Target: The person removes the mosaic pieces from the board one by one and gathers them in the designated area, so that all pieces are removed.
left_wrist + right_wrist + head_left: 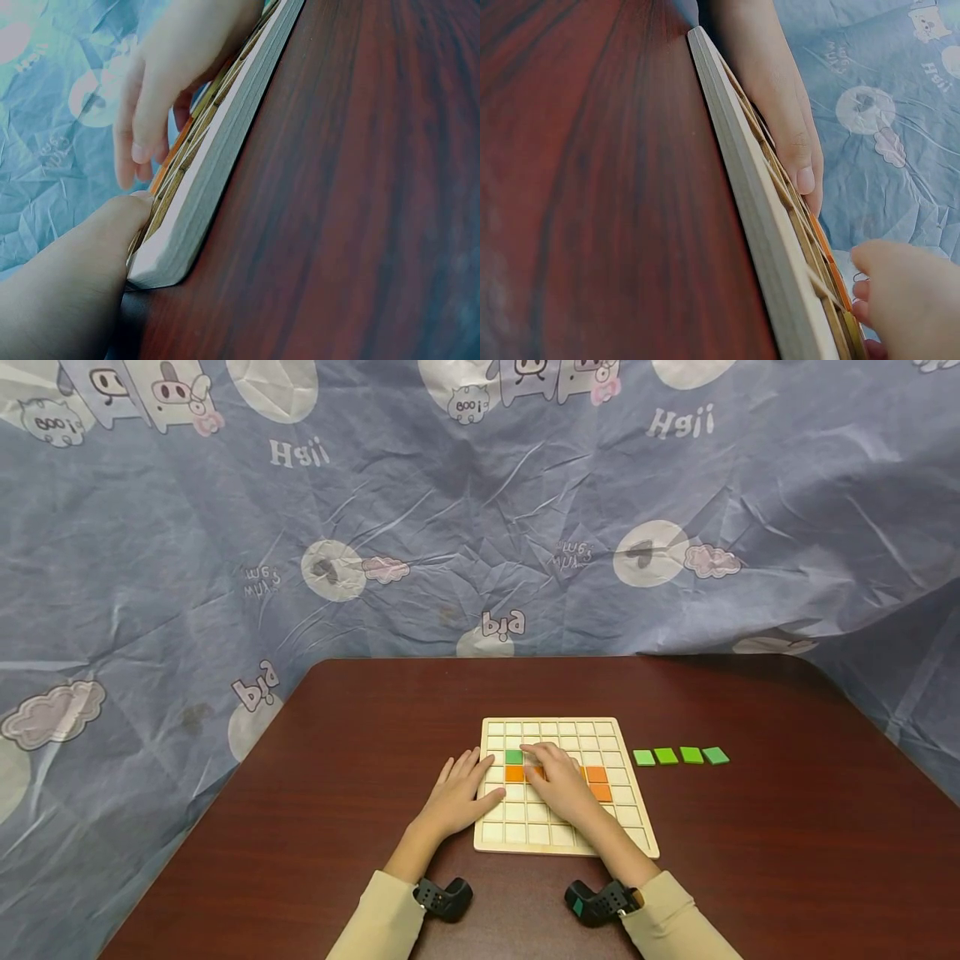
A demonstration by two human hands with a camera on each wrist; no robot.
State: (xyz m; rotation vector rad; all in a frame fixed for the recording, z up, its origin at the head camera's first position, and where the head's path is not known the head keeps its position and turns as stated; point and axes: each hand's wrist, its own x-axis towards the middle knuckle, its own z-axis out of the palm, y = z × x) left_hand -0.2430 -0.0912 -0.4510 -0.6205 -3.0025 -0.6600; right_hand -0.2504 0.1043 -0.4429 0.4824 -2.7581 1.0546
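A pale wooden grid board (pixel 491 835) lies flat on the table. My left hand (pixel 457 795) rests at its left edge, fingers spread, thumb over the frame. Over the middle of the board hovers my right hand (pixel 561 785), index finger and thumb apart and slightly bent, beside a green tile (pixel 513 757); no tile shows between them. Under the green tile sits an orange tile (pixel 513 773), with more orange in that row partly hidden by the right hand. Two further orange tiles, an upper one (pixel 596 774) and a lower one (pixel 602 792), sit right of the hand.
Several loose green tiles (pixel 666 756) lie in a row on the dark wooden table (pixel 787 843), just right of the board. A printed blue-grey cloth (pixel 450 510) hangs behind the table. Each wrist wears a black band with a camera (pixel 447 902).
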